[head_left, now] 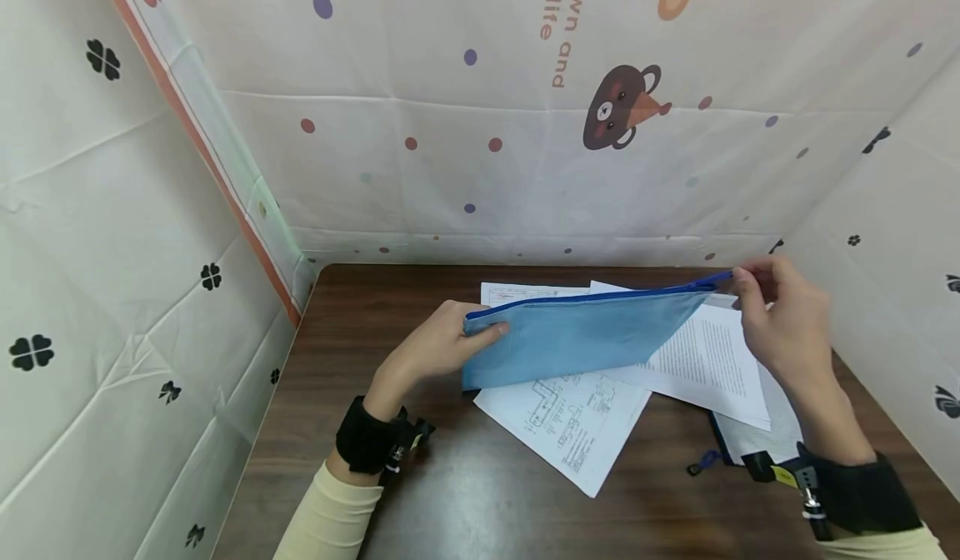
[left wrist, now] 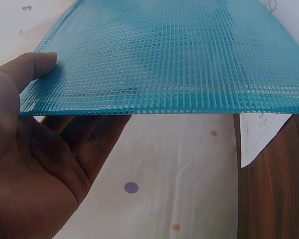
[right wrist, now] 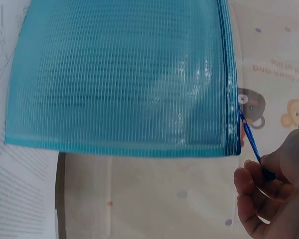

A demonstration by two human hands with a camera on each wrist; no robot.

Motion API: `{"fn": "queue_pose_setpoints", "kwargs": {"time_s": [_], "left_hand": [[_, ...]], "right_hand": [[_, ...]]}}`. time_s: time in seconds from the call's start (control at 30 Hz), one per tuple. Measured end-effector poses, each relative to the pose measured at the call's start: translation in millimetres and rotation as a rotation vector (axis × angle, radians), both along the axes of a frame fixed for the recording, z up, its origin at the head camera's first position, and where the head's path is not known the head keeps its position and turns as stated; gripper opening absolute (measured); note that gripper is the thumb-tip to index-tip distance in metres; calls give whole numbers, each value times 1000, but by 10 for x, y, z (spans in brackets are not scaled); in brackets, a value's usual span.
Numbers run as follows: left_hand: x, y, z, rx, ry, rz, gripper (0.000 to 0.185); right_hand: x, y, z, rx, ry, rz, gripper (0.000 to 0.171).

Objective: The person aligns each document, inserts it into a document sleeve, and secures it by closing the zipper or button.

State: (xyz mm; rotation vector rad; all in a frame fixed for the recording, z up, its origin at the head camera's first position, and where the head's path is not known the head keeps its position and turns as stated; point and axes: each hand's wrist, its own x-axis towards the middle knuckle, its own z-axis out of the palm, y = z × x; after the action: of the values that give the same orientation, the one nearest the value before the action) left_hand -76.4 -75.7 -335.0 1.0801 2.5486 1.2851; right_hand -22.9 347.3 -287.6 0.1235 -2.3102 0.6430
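Brown table [head_left: 465, 502] beneath blue pouch [head_left: 573, 335], patterned walls [head_left: 435, 177].

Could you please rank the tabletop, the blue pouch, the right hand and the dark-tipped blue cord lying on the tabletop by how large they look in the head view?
From largest to smallest:
1. tabletop
2. blue pouch
3. right hand
4. dark-tipped blue cord
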Motion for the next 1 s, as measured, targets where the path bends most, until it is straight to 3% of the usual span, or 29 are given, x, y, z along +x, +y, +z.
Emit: {"fn": "queue_pose_setpoints", "kwargs": {"time_s": [0.2, 0.4, 0.57, 0.83, 1.0], "left_hand": [[-38, -70, 3, 18, 2, 13, 28], [-65, -157, 31, 44, 67, 32, 29], [-82, -195, 35, 101, 181, 81, 22], [-90, -221, 46, 283, 407, 187, 30], [-106, -248, 84, 389, 496, 197, 27]], "right_hand": [[53, 136, -19, -17, -35, -65, 24], [105, 155, 47, -1, -11, -101, 26], [87, 93, 81, 3, 22, -91, 25], [91, 15, 22, 5, 76, -20, 19], [112, -13, -24, 33, 94, 31, 17]]}}
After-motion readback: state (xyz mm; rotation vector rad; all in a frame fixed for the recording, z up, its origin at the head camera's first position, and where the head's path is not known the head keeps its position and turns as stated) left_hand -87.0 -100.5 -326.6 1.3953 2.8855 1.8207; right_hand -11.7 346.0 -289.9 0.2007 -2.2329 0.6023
